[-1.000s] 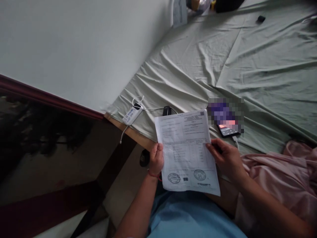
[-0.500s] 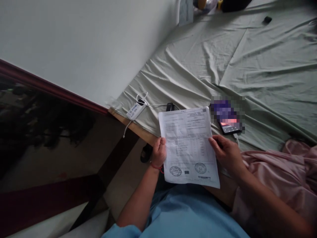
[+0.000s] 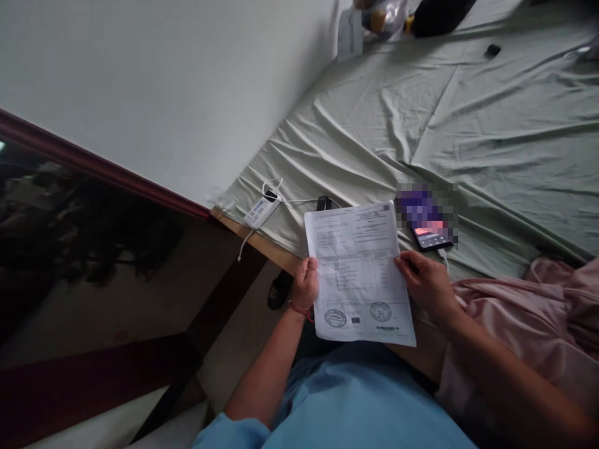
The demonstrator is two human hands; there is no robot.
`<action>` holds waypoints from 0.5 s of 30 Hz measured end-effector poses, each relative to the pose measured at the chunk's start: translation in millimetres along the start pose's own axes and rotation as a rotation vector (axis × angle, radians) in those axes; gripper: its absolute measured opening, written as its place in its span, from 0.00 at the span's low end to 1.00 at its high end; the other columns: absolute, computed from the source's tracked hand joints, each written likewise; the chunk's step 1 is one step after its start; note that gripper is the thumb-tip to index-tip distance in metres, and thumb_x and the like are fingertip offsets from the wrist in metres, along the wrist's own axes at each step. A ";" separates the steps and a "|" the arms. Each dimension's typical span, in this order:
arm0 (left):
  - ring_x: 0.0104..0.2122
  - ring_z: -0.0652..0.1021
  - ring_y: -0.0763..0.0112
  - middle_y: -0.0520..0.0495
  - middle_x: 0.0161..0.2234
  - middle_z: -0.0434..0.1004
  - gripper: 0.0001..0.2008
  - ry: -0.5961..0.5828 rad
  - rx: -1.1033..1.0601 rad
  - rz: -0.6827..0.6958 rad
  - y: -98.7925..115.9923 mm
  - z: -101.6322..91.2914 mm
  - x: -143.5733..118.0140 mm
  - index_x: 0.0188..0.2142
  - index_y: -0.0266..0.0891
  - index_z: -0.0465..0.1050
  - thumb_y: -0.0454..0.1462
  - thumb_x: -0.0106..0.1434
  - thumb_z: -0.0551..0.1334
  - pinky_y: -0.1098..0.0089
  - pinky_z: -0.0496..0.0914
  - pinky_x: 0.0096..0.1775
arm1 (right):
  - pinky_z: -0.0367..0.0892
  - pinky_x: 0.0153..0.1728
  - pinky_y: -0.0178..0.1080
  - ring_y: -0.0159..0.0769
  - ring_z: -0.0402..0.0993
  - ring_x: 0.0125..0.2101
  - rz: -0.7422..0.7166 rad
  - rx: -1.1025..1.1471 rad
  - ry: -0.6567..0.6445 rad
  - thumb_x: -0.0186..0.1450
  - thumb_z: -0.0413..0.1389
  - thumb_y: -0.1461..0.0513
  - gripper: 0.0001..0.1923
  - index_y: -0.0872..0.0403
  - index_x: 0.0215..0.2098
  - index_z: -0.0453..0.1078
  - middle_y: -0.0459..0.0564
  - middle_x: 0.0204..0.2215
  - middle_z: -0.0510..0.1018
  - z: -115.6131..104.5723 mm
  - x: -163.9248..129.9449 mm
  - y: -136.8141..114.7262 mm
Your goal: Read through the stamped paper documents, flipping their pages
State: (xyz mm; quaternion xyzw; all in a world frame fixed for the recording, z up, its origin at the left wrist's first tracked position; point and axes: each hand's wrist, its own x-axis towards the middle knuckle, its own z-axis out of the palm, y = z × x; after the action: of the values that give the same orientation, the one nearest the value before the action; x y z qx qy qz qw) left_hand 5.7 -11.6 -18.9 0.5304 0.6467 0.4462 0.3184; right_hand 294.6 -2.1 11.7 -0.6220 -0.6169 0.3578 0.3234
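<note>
While both hands are holding it, one printed sheet is staying up over the lap: left hand is gripping the left edge, right hand the right edge, both grips clamped on the paper. Two round stamps are showing below the grips; print is too small to read. Just beyond the right grip, one phone is lying on the green bed sheet, screen blurred. Beyond the left grip: one white adapter, label unreadable, one white cable.
</note>
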 end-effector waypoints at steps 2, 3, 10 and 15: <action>0.27 0.64 0.70 0.51 0.24 0.62 0.27 0.009 0.011 0.014 -0.3 1.9 -0.3 0.28 0.39 0.64 0.59 0.70 0.52 0.68 0.59 0.32 | 0.60 0.28 0.38 0.38 0.74 0.26 0.002 -0.008 0.009 0.67 0.51 0.52 0.17 0.52 0.35 0.78 0.51 0.27 0.82 0.6 0.7 2.0; 0.27 0.64 0.70 0.51 0.24 0.62 0.28 0.005 0.013 0.019 0.1 2.8 -0.5 0.28 0.39 0.65 0.59 0.70 0.51 0.68 0.60 0.32 | 0.60 0.28 0.38 0.38 0.74 0.25 0.003 -0.011 0.015 0.67 0.51 0.52 0.17 0.52 0.35 0.78 0.51 0.27 0.82 0.8 1.1 2.8; 0.27 0.67 0.69 0.49 0.25 0.68 0.31 -0.023 0.043 0.006 7.6 5.5 -0.6 0.30 0.39 0.68 0.62 0.69 0.49 0.67 0.61 0.31 | 0.60 0.27 0.37 0.38 0.74 0.24 -0.016 -0.020 0.036 0.66 0.51 0.53 0.16 0.52 0.33 0.76 0.50 0.24 0.80 0.3 1.6 2.8; 0.27 0.67 0.69 0.49 0.25 0.67 0.31 0.002 0.081 0.024 5.2 4.9 0.5 0.28 0.39 0.66 0.62 0.69 0.48 0.67 0.61 0.31 | 0.60 0.27 0.37 0.37 0.72 0.23 -0.036 -0.032 0.049 0.66 0.52 0.53 0.15 0.52 0.32 0.76 0.49 0.23 0.80 0.5 0.6 1.9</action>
State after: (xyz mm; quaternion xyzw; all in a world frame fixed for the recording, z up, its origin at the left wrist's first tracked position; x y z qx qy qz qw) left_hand 12.1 -9.8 -16.1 0.5502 0.6581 0.4239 0.2908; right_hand 295.2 -1.6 9.8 -0.6243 -0.6258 0.3265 0.3346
